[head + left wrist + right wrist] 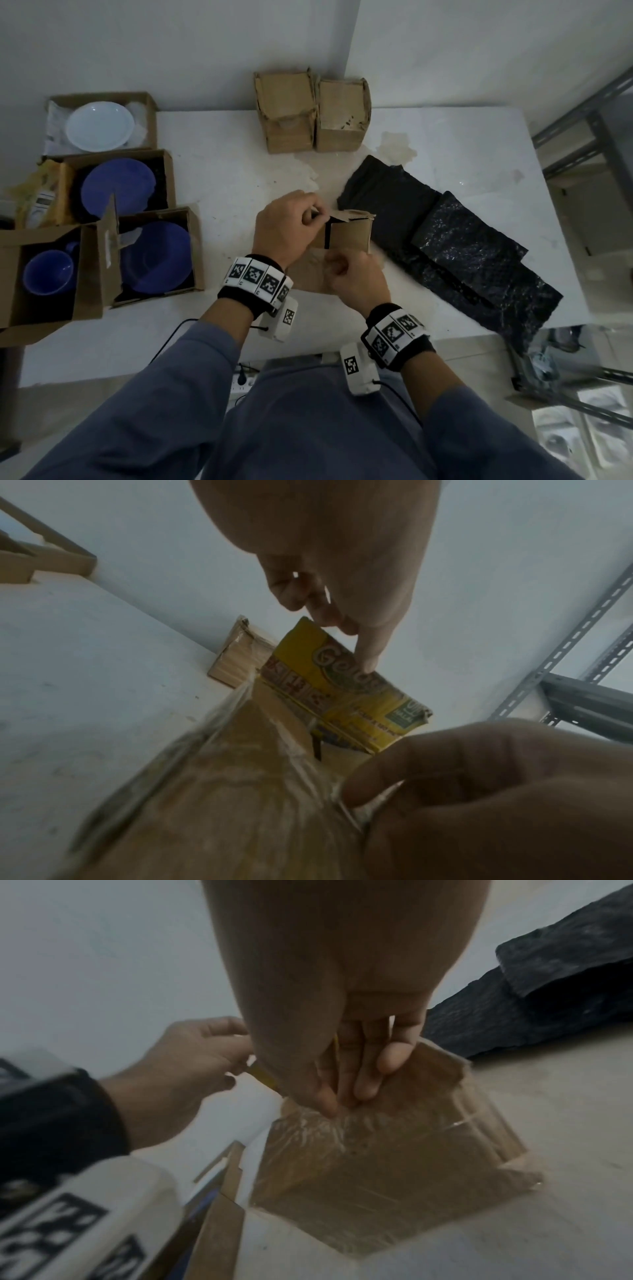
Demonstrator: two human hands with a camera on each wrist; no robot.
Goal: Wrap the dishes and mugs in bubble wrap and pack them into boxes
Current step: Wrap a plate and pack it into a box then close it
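Left hand [286, 226] pinches a flap of the small box [349, 234] mid-table. Right hand [356, 275] pinches its taped near flap at 6 o'clock.

Your light is dim, flat, bluish; shadows soft. Head view bends at the edges. Both wrist views blur close up: right hand [514, 804] dark, clear tape [329, 1129] smeared.

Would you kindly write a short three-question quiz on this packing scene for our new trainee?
1. True or false: the left hand holds a flap of the small cardboard box.
2. What colour is the plate in the farthest open box on the left?
3. The black bubble wrap lies: A) right of the small box, B) inside it.

Key: 1 true; 2 white; 3 A.
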